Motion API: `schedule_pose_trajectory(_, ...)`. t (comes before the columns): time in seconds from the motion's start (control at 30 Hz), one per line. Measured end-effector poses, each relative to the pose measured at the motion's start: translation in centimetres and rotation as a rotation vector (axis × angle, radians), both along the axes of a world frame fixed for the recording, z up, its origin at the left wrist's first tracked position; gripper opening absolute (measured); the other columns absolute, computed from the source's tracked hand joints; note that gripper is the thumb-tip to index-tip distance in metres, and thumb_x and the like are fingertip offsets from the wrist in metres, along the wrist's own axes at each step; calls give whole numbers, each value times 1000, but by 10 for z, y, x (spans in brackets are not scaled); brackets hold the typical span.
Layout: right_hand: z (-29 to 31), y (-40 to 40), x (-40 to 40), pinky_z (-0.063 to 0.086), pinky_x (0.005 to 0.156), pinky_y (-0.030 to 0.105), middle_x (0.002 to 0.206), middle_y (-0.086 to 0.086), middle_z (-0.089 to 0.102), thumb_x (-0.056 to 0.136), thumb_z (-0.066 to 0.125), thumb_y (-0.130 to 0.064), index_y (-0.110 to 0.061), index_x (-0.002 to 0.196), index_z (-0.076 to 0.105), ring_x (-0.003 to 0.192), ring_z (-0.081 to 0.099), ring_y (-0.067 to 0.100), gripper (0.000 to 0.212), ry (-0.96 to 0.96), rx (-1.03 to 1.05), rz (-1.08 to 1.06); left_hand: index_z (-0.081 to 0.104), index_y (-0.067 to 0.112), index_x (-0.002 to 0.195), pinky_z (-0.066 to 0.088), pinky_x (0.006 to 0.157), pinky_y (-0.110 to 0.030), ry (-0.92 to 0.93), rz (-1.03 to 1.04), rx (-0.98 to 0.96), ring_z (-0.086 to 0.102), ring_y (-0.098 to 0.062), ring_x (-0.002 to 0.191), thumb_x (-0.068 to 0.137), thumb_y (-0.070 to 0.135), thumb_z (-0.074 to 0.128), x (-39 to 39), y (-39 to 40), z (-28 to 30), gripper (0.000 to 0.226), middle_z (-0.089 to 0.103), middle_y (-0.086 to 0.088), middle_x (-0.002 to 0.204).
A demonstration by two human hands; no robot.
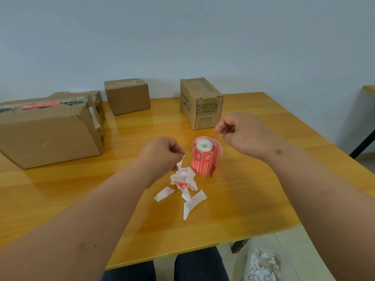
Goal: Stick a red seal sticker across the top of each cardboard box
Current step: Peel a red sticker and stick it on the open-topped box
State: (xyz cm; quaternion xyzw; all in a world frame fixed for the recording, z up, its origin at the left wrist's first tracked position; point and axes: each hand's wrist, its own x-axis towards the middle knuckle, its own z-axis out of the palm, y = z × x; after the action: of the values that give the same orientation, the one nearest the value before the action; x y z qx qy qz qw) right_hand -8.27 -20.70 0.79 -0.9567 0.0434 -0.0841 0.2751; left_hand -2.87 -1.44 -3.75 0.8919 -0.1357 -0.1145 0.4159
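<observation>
Clock directions taken from the table (233, 203) centre, 12 = far wall.

Big box (48, 136) at 9–10 o'clock, left edge of table, lying flat. A red sticker (39, 106) runs along its top among torn tape. A smaller box (95, 98) peeks out right behind it, also with red on top; hard to tell more.

Plain box (127, 96) at 11 o'clock, far edge near the wall. Tape on top, no red visible on it.

Left hand (160, 154) near centre, slightly toward 9. Fingers curled, pinching a white strip (181, 162) of backing paper that hangs down from the fingertips. Strip's lower end meets the scraps (183, 186) pile below: white backing pieces, one with a red bit, scattered toward 6 o'clock just beside the roll.

Roll (205, 158) of red seal stickers stands upright at table centre, white core up, loose end curling out at its right side. It sits between the two hands, touching neither.

Printed box (200, 104) at 12–1 o'clock, standing upright, green print on the sides, well apart from the roll. No red seen on its top.

Right hand (241, 130) hovers at 1–2 o'clock, above and right of the roll, in front of the printed box. Fingers curled in, thumb and forefinger together; can't tell whether they pinch anything.

Bag (261, 264) of paper scraps on the floor at 5 o'clock, off the table.
</observation>
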Motion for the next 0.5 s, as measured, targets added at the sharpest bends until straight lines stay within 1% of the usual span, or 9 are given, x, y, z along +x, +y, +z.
schedule_pose_trajectory(0.07,0,-4,-4,43,68,24,91,-11,52,80,57,1,-28,82,67,84,53,10,30,75,-84,33,67,19,87,52,63,-26,-122,-20,16,59,-12,68,92,14,60,-2,-5,5,10,63,2,75)
schedule_pose_trajectory(0.1,-2,-6,-6,43,69,24,95,-8,51,79,58,1,-31,81,66,88,52,11,33,110,-129,47,67,20,87,49,60,-24,-177,-39,18,56,-11,66,92,15,60,-4,-8,7,10,61,4,72)
schedule_pose_trajectory(0.17,-8,-7,-8,45,78,27,106,-5,50,80,61,-3,-36,82,65,98,50,13,33,163,-213,59,67,23,85,43,55,-21,-248,-87,14,49,-8,60,91,17,62,-8,-14,9,9,55,7,67)
schedule_pose_trajectory(0.23,-15,-6,-9,43,90,35,110,-4,48,82,67,-14,-36,84,66,103,48,14,22,177,-272,62,65,25,82,38,52,-19,-294,-131,22,46,-6,57,90,19,64,-12,-21,10,10,51,10,63)
schedule_pose_trajectory(0.3,-19,-5,-8,40,96,42,109,-4,48,83,71,-26,-32,88,70,107,46,15,8,147,-289,71,64,27,81,35,51,-18,-326,-165,36,45,-5,56,89,21,65,-14,-26,9,10,50,12,63)
schedule_pose_trajectory(0.33,-19,-4,-8,38,98,44,109,-3,49,83,71,-30,-30,89,70,109,45,17,7,126,-286,78,64,27,81,34,51,-18,-329,-179,36,45,-5,56,88,24,66,-15,-27,8,8,50,12,63)
schedule_pose_trajectory(0.4,-17,-3,-7,37,99,46,110,-2,49,83,70,-32,-30,89,69,113,41,20,7,98,-272,93,65,26,84,32,50,-18,-326,-207,44,45,-5,55,86,32,69,-17,-29,9,7,49,12,64)
schedule_pose_trajectory(0.5,-10,3,-6,36,99,43,110,-3,48,85,70,-30,-32,86,65,115,37,21,6,94,-230,146,67,25,85,32,51,-19,-329,-234,112,44,-6,56,85,38,69,-19,-31,14,13,49,11,65)
